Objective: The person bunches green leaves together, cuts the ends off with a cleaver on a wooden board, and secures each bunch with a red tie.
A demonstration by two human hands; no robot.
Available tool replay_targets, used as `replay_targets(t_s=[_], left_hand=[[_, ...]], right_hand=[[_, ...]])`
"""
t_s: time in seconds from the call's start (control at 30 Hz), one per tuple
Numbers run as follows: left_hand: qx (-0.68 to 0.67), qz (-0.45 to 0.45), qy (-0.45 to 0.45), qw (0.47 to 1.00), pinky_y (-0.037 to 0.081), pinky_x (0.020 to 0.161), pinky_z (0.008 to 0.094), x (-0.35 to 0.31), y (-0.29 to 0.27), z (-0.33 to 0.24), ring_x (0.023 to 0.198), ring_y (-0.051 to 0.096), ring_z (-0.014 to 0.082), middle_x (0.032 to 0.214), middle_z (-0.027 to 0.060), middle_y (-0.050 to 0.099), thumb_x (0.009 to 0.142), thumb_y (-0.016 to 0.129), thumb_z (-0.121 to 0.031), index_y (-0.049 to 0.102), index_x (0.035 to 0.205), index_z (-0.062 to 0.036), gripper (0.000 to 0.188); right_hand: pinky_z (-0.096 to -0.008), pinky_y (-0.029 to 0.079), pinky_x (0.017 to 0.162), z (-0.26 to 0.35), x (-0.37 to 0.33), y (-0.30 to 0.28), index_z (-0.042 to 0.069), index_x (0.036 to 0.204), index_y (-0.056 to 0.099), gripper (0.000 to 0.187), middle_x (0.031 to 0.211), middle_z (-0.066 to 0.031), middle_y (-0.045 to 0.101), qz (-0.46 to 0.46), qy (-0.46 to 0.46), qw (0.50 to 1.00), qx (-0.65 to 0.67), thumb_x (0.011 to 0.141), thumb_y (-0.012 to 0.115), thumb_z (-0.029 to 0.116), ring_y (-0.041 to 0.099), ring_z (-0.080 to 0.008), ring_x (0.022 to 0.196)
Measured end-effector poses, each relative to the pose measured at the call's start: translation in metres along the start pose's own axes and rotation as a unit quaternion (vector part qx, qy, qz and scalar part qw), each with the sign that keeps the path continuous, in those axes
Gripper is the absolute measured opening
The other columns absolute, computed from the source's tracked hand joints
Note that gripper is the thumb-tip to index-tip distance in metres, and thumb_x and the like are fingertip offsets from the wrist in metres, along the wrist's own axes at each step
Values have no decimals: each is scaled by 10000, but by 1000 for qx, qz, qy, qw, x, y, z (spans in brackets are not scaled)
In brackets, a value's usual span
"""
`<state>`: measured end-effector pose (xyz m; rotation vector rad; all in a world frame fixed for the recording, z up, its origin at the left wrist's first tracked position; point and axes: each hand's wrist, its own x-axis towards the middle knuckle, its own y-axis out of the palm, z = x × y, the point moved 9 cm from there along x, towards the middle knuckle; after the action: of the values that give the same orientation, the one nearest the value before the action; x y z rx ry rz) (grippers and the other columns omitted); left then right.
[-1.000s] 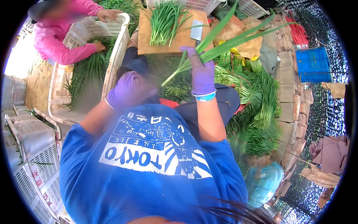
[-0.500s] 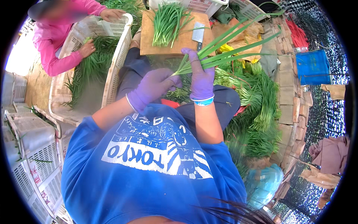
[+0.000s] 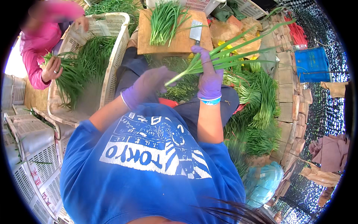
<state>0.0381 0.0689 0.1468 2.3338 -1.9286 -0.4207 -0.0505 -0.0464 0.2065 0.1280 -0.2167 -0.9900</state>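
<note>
A few long garlic chives (image 3: 194, 67) are gripped in my purple-gloved right hand (image 3: 210, 76), their pale stem ends pointing left and their leaves fanning to the upper right. My left hand (image 3: 151, 83), gloved alike, hovers just left of the stem ends; motion smears its fingers. Beyond both hands, a wooden board (image 3: 145, 41) carries a pile of cut chives (image 3: 167, 23) and a cleaver (image 3: 196, 30) with a dark handle. Loose trimmings (image 3: 179, 91) lie below, between my legs.
At the left stands a white plastic crate (image 3: 112, 71) of greens, where a co-worker in a pink jacket (image 3: 33, 50) holds a bunch. Bundled chives (image 3: 261, 97) lie along a brick edge (image 3: 285, 87) on the right. A blue container (image 3: 312, 64) and stacked crates (image 3: 41, 149) flank me.
My right hand has shifted slightly right with the chives. My left hand has come away from the stems, leftward. The co-worker has lifted a bunch from the crate.
</note>
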Motion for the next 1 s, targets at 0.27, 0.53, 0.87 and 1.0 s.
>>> replay_targets(t_s=[0.27, 0.53, 0.87, 1.0], left_hand=[[-113, 153, -90, 978, 413, 504, 189, -15, 28, 11, 591, 560, 83, 709, 74, 624, 794, 562, -408, 646, 856, 0, 421], [-398, 186, -107, 892, 288, 431, 191, -25, 56, 24, 480, 388, 77, 542, -2, 452, 803, 573, -241, 567, 720, -33, 224], [-68, 147, -180, 970, 404, 478, 295, -18, 22, 46, 475, 490, 159, 541, 78, 522, 759, 619, -274, 602, 701, 3, 283], [293, 225, -49, 928, 439, 575, 276, -12, 21, 23, 583, 527, 138, 655, 76, 566, 757, 649, -285, 622, 906, -9, 315]], right_hand=[[-272, 435, 561, -20, -10, 26, -49, 984, 564, 312, 717, -98, 577, 157, -1, 983, 92, 866, 485, 228, 537, -161, 604], [-336, 465, 666, -11, -14, 29, -45, 1004, 563, 380, 672, -47, 514, 218, -90, 942, 240, 861, 525, 305, 495, -140, 594], [-290, 501, 577, -26, 8, -20, -32, 1002, 562, 310, 912, -124, 606, 68, -24, 978, 197, 857, 532, 240, 590, -182, 653], [-316, 453, 678, -26, 2, -15, -43, 998, 570, 328, 771, -87, 606, 105, 14, 992, 75, 851, 525, 247, 558, -167, 688]])
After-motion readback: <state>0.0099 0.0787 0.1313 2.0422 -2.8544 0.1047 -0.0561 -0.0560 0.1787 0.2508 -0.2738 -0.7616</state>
